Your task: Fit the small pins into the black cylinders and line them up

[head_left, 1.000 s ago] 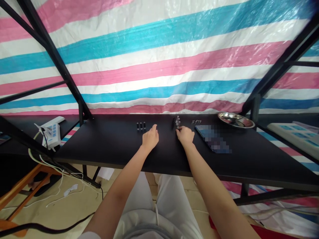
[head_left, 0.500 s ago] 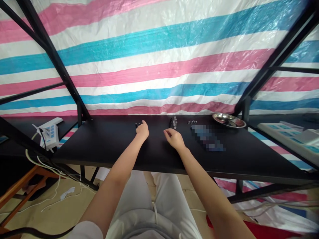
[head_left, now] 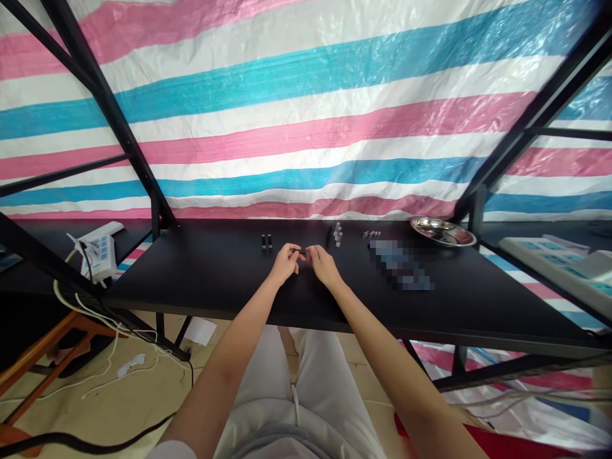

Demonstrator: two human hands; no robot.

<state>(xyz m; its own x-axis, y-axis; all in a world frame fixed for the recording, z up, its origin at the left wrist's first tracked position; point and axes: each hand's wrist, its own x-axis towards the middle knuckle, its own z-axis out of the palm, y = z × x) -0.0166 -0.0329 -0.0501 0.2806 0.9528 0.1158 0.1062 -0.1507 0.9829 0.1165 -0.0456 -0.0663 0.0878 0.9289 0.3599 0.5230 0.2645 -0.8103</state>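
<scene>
My left hand [head_left: 285, 263] pinches a small black tube [head_left: 302, 251] just above the black tabletop. From the other side, my right hand [head_left: 323, 264] has its fingertips pressed together at the tube's right end; whatever they hold is too small to make out. Two short black tubes with pale ends [head_left: 266, 241] stand side by side beyond my left hand. Behind my right hand is a cluster of small clear pieces [head_left: 337, 234] beside a few small black pieces [head_left: 329, 233]. Further right lie several tiny clear pieces [head_left: 371, 234].
A shiny round metal plate [head_left: 444, 232] sits at the back right of the black table [head_left: 201, 274]. A pixelated flat item [head_left: 400, 264] lies in front of it. A power strip [head_left: 99, 258] with cables is on the left, and black metal posts [head_left: 157, 210] frame the table.
My left hand has come away from the black tubes, moving right and nearer with one in its fingers. My right hand has shifted slightly left, and the two hands now meet.
</scene>
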